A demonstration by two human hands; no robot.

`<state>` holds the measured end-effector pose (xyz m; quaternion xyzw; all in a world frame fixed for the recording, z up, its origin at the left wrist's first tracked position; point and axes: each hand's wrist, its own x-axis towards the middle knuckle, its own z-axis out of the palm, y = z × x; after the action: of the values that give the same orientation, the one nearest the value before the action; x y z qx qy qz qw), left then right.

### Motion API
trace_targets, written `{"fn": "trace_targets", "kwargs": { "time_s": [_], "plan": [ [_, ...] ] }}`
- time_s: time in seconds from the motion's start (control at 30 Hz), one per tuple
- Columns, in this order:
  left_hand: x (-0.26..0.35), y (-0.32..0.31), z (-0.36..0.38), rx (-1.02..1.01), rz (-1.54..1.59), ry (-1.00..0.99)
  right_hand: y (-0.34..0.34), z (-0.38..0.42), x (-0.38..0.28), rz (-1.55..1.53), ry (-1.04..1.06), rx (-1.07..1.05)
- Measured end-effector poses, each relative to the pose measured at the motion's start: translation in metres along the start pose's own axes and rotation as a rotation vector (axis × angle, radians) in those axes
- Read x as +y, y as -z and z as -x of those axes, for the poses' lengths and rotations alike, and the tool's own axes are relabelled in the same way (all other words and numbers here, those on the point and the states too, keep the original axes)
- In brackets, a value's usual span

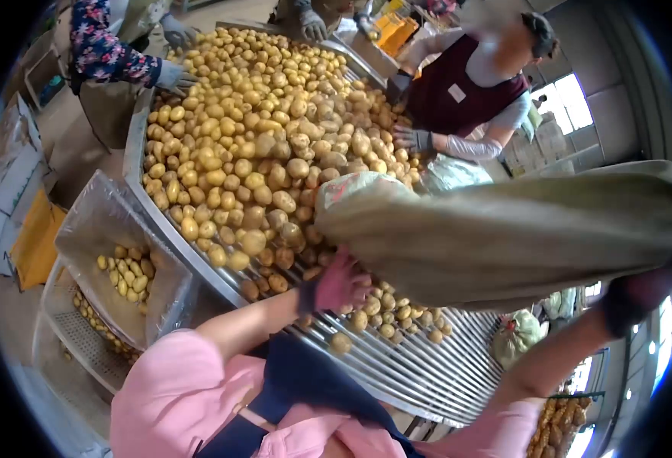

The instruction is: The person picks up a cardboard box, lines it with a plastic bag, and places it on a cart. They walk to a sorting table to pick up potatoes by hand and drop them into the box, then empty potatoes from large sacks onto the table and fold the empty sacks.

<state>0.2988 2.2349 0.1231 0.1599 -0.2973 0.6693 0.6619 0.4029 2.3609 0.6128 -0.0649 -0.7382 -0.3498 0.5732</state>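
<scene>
A large olive-green sack [504, 233] lies on its side above the potatoes [244, 145], its pale end resting among them. My left hand [340, 282], in a dark pink glove, is at the sack's lower edge near that end. Its fingers are curled against the cloth and partly blurred. At the far right my right hand [649, 294], also gloved, grips the sack's other end; its fingers are partly hidden at the edge of view. Below the sack, several loose potatoes [388, 314] sit on the metal roller table [420, 374].
To the left stand a plastic-lined bin [107, 221] and a white crate [84, 336], both holding potatoes. A co-worker in a maroon vest [466, 88] works across the table; another person's gloved hands [174, 76] touch potatoes at upper left. A tied sack [517, 336] is at the right.
</scene>
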Motion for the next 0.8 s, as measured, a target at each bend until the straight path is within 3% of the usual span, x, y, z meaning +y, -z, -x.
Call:
{"fn": "trace_targets", "kwargs": {
  "time_s": [0.07,0.13,0.33,0.47,0.53,0.73,0.8],
  "plan": [
    [-0.003,-0.056,-0.066,0.527,-0.113,-0.251,0.001,-0.056,0.028,-0.325,-0.184,0.027],
    [0.01,-0.079,-0.102,0.328,-0.074,-0.26,0.005,-0.076,0.047,-0.388,-0.276,0.013],
    [0.028,-0.098,-0.18,0.315,-0.186,-0.377,0.042,-0.086,0.095,-0.259,-0.352,-0.051],
    [0.023,-0.083,-0.165,0.538,-0.089,-0.17,0.077,-0.079,0.112,-0.179,-0.388,-0.056],
    [0.005,-0.047,-0.146,0.76,-0.258,-0.038,0.099,-0.075,0.123,-0.127,-0.407,-0.053],
    [-0.058,-0.02,-0.099,0.781,-0.256,0.259,0.193,-0.023,0.156,0.016,-0.472,-0.044],
    [-0.083,0.012,-0.069,0.805,-0.162,0.503,0.258,0.017,0.169,0.073,-0.53,-0.026]
  ]
}}
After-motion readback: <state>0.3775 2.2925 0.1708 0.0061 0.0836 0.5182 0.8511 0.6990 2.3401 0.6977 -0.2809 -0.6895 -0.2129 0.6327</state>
